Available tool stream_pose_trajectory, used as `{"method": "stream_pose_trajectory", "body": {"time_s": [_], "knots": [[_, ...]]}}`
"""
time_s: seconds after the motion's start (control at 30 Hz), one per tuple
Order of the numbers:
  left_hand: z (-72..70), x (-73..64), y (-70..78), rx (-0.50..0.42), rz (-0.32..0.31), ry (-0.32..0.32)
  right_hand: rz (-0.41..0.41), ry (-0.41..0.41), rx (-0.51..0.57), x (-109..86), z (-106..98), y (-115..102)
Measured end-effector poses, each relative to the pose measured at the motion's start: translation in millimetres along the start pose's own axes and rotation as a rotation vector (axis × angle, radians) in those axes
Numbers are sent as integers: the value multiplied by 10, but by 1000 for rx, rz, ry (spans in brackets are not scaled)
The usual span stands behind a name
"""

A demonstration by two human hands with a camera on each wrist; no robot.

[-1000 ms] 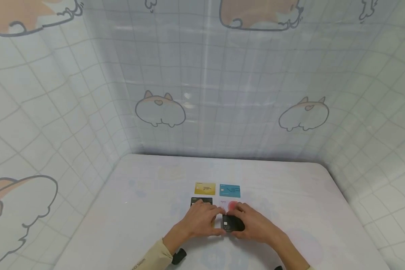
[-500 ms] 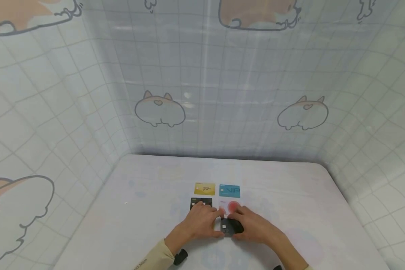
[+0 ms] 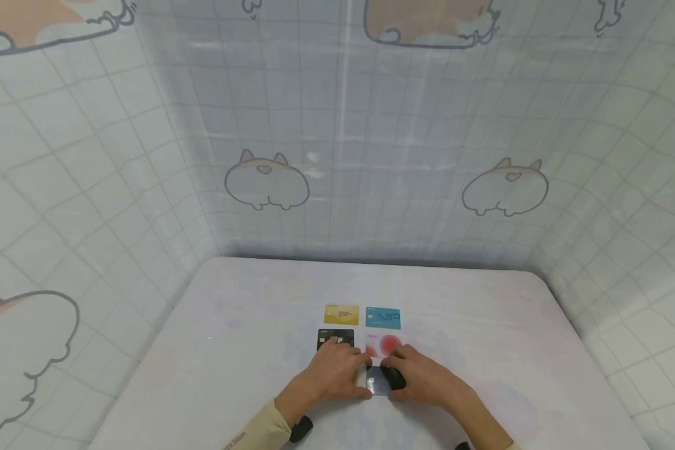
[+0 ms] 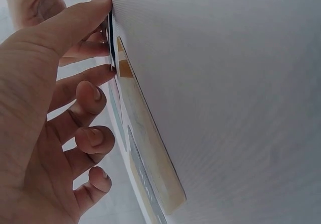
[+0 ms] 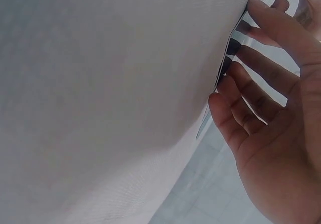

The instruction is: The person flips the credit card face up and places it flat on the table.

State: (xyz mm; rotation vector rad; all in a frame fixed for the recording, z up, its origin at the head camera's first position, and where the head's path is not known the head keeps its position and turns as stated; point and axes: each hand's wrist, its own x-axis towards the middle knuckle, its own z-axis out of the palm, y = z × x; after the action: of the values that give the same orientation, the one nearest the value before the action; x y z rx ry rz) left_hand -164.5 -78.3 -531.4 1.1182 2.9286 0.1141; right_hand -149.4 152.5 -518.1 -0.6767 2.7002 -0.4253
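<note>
A dark bank card (image 3: 377, 381) lies on the table between both hands, its face catching bright glare. My left hand (image 3: 336, 373) holds its left end, thumb at the near edge and index finger at the far edge; the other fingers curl free in the left wrist view. At the right end, my right hand (image 3: 424, 376) grips it with the thumb near and fingertips (image 5: 215, 101) along the far edge. Just beyond is a pink-and-white card (image 3: 382, 345) with a red circle. A yellowish card (image 4: 150, 138) lies mostly hidden beneath my left hand.
A black card (image 3: 329, 336), partly covered by the left fingers, lies at the left of the pink one. Farther back are a gold card (image 3: 341, 314) and a blue VIP card (image 3: 383, 318). The white table (image 3: 247, 312) meets a patterned curtain (image 3: 382, 125) behind.
Both hands have drawn the dark card a short way toward me and slightly left, uncovering more of the pink card. Glare now brightens its face. The other cards lie where they were.
</note>
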Motion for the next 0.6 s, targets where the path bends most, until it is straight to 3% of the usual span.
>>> {"method": "stream_pose_trajectory", "body": {"time_s": [0.2, 0.6], "knots": [[-16, -6, 9, -14, -8, -5, -28, 21, -1, -23, -2, 4], [-29, 2, 3, -19, -21, -24, 0, -1, 23, -7, -14, 4]]}}
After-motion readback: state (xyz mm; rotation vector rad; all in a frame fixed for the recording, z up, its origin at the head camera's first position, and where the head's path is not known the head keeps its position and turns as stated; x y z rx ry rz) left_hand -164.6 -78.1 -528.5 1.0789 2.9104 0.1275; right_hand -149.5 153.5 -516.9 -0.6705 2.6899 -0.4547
